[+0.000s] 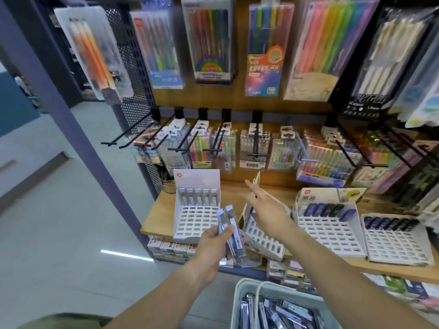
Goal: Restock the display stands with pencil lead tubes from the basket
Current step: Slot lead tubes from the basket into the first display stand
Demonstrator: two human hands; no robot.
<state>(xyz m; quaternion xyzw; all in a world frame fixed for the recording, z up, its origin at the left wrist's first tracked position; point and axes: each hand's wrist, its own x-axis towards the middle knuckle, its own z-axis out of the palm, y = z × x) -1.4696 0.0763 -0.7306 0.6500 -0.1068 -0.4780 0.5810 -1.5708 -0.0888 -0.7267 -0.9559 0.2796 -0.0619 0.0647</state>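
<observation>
1. Hanging on pegboard hooks [255, 136] above the wooden shelf [161, 210] are packs of coloured pens [263, 51].
2. Four white slotted display stands sit on the shelf; the leftmost stand [196, 207] holds one back row of tubes, and the second stand [261, 236] lies tipped.
3. The left hand [211, 245] grips several pencil lead tubes [231, 231] in front of the leftmost stand.
4. The right hand [268, 210] reaches with fingers spread, empty, over the tipped stand.
5. A pale basket [240, 302] below holds more tubes.

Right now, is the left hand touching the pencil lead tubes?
Touching. The head view shows the left hand gripping several pencil lead tubes, thumb across them.
</observation>
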